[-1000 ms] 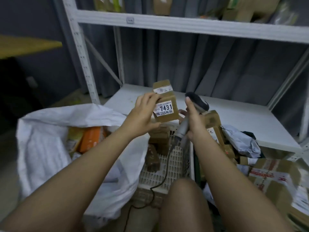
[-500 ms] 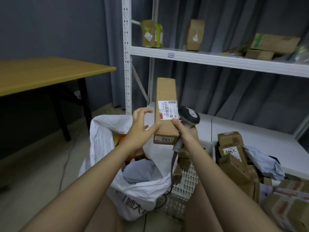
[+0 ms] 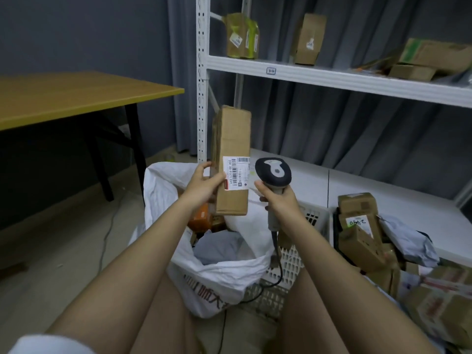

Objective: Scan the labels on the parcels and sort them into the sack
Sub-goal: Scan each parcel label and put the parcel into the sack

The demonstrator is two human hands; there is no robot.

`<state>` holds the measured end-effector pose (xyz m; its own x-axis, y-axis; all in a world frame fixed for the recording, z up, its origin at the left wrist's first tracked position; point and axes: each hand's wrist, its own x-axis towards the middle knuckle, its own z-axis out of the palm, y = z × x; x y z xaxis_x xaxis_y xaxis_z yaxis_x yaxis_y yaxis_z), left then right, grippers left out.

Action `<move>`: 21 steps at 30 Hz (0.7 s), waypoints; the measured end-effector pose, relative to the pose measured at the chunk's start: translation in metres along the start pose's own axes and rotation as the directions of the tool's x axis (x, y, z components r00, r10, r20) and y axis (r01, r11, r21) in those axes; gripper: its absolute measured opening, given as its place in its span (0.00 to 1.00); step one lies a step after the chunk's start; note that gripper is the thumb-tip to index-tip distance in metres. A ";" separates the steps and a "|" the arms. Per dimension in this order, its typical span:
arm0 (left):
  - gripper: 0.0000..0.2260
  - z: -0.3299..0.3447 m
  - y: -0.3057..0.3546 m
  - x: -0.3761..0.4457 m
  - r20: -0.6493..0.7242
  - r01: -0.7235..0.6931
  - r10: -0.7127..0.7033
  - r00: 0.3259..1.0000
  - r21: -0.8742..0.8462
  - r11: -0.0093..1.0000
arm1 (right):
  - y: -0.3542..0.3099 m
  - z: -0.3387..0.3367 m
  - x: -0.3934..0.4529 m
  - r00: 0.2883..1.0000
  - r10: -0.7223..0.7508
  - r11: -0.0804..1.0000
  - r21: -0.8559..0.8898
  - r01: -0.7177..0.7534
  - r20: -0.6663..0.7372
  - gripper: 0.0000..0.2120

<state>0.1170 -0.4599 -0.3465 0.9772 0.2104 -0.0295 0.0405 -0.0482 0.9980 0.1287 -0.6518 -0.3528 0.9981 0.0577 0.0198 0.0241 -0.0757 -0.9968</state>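
**Box lifted upright, scanner drawn beside its label**

Since half a second ago the tall cardboard box [image 3: 231,159] has shifted slightly right at frame centre, and the left hand [image 3: 204,185] now grips its lower left edge, thumb on the shipping label [image 3: 236,173], instead of hovering with fingers spread. The white sack [image 3: 217,272] gapes below. The right hand [image 3: 277,200] wraps the barcode scanner [image 3: 273,172], whose head sits just right of the label. Risks: the one-edge grip may let the box tip; the thumb may block the barcode; the scanner looks aimed past it.

Tall brown parcel [image 3: 232,154] upright, white barcode label [image 3: 236,173] facing camera, above open white sack [image 3: 219,274].
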 end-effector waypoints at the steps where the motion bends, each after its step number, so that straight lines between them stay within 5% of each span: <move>1: 0.24 -0.005 -0.001 0.002 -0.011 -0.007 0.008 1.000 0.058 0.998 | 0.001 -0.004 0.001 1.000 0.009 0.999 -0.035 -0.008 0.025 0.18; 4: 0.24 -0.015 -0.003 0.005 0.002 -0.014 0.014 1.000 0.204 0.979 | 0.000 -0.017 0.001 0.987 -0.014 0.967 -0.251 0.054 0.158 0.08; 8: 0.23 -0.023 -0.013 0.009 0.027 0.023 -0.032 0.999 0.273 0.962 | -0.003 -0.022 -0.006 0.951 -0.092 0.788 -0.562 0.251 0.295 0.08; 12: 0.25 -0.030 -0.021 0.016 0.029 0.052 -0.064 0.998 0.305 0.951 | -0.004 -0.023 -0.014 0.922 -0.121 0.748 -0.577 0.329 0.368 0.14; 21: 0.26 -0.037 -0.032 0.031 0.024 0.064 -0.076 0.997 0.339 0.939 | -0.001 -0.034 -0.009 0.935 -0.135 0.657 -0.677 0.332 0.327 0.10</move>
<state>0.1381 -0.4157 -0.3769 0.9760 0.1897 -0.1069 0.1709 -0.3626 0.9161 0.1218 -0.6865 -0.3496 0.9120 0.3898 0.1279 0.3848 -0.7046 -0.5963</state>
